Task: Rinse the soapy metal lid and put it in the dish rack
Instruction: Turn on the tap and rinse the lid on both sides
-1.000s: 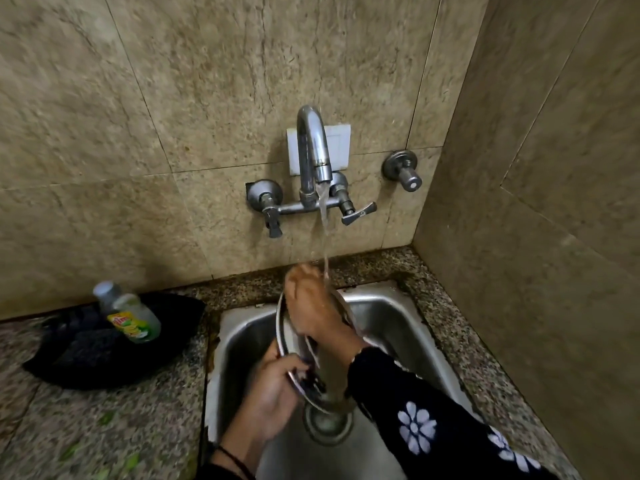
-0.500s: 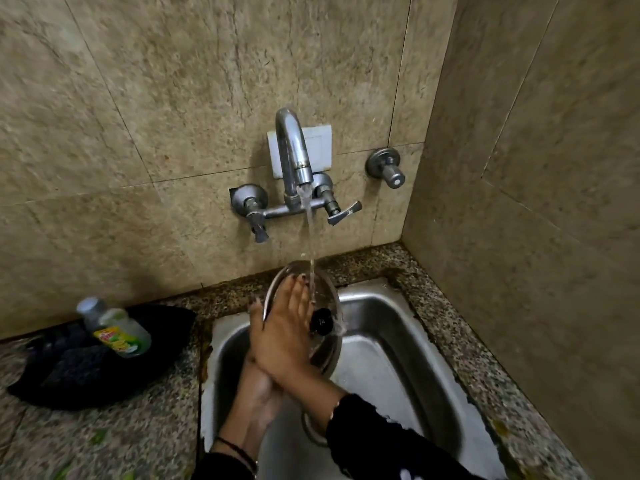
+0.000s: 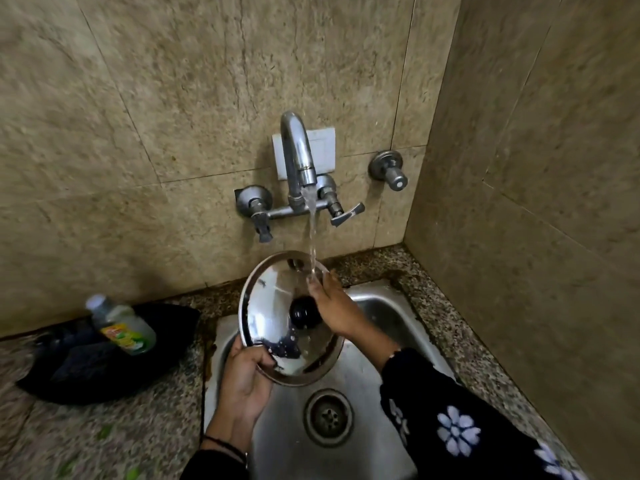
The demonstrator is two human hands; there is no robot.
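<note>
**Lid tilted into the stream, one hand holding, one hand rubbing**

The left hand [image 3: 244, 375] pinches the lower-left rim of the round, shiny steel lid [image 3: 273, 320], fingers curled under the edge and thumb over the top. That grip at the edge leaves nearly the whole face bare for water. The lid hangs above the stainless steel sink basin [image 3: 391, 327], tipped up so its far rim sits just under the curved chrome wall tap [image 3: 298, 157]. The tilt looks deliberate: the thin stream of water [image 3: 312, 237] lands near the top edge and can sheet down and drip straight toward the round drain [image 3: 328, 418].

The right hand [image 3: 332, 306] lies open against the lid's upper right, fingers loosely spread and flat beside the black round knob [image 3: 304, 312], where the stream strikes; it seems to be wiping suds off, gripping nothing.

White foam clings near the lower rim, so I judge rinsing unfinished. No dish rack is in view. A clear bottle of green dish liquid [image 3: 121, 329] rests on a black cloth [image 3: 83, 372], well left on the speckled granite counter [image 3: 86, 441].
</note>
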